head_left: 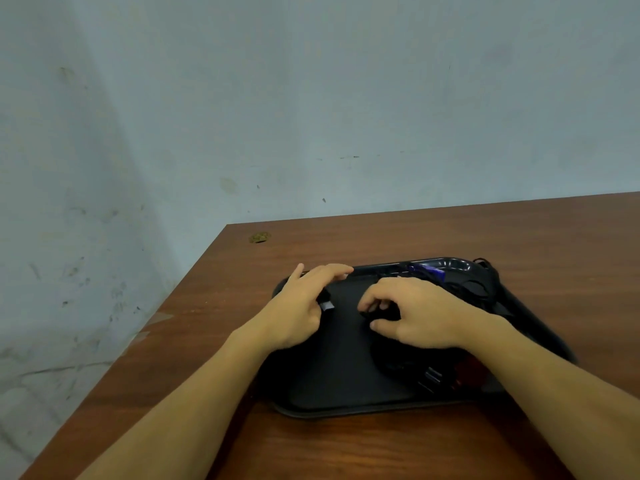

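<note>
Both hands are over the black tray [332, 393] on the desk [346, 237]. The left hand [304, 306] has its fingers [341, 270] straight and apart, pointing to 1 o'clock. A silver-tipped plug [326, 304] peeks out at its thumb side, and I cannot tell whether it is pinched. The right hand [415, 313] curls its fingers onto a black cable [381, 315] mid-tray. A cable tangle [474, 289] with a blue connector [426, 271] lies at the tray's 1 o'clock.
</note>
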`<action>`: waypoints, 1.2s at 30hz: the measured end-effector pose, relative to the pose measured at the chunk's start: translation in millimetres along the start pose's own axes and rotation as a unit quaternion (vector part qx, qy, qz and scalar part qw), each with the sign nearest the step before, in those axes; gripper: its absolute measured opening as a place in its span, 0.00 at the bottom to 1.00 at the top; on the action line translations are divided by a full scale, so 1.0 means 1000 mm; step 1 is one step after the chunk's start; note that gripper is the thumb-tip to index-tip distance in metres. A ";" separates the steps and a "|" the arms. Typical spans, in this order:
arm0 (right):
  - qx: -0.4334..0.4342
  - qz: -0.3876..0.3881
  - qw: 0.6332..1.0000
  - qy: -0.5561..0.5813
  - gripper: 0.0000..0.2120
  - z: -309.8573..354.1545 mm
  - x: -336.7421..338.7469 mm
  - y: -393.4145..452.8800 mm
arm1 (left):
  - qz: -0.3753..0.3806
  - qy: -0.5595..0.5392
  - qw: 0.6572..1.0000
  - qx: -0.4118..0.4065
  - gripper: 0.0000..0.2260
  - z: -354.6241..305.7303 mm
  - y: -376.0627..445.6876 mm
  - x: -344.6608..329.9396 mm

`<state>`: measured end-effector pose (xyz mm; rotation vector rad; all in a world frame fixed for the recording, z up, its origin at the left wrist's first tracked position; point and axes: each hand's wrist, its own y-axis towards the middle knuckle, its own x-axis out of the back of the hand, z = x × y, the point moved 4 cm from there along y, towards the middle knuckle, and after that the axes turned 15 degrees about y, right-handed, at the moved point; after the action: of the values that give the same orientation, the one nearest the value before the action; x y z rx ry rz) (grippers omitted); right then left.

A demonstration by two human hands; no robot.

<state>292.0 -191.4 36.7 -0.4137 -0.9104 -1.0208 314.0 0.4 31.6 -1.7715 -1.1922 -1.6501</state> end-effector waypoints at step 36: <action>0.122 -0.297 0.946 -0.037 0.09 0.046 0.078 -0.002 | -0.153 -0.220 0.954 0.132 0.15 -0.075 0.020 0.070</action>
<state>285.9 -204.6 126.1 0.0457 -1.2512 -1.4214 281.0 -50.0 117.1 -1.9049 -1.8722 -1.1925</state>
